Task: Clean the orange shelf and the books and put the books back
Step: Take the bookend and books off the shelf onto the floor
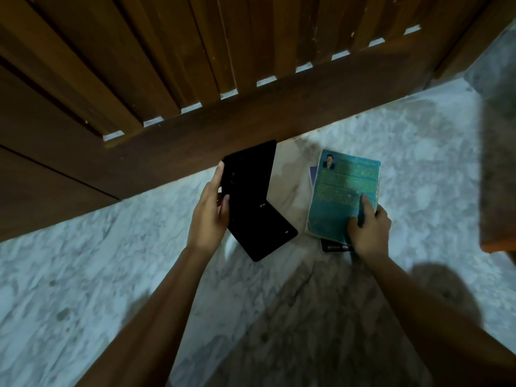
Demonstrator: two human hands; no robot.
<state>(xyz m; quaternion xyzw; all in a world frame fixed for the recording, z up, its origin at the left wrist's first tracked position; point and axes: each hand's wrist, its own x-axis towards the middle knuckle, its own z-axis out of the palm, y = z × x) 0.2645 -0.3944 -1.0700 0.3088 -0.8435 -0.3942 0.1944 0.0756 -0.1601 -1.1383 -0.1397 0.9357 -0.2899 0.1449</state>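
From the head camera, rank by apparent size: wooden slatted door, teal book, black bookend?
1. wooden slatted door
2. teal book and black bookend: they look alike, and the bookend is held nearer the camera, so they are left unranked.

Wooden slatted panel point(195, 65) spans the upper area; pale gaps show at the slat bases. Grey-white marbled floor point(69, 275) lies below the panel. Black L-shaped plate point(251, 196) sits just before the panel's lower rail
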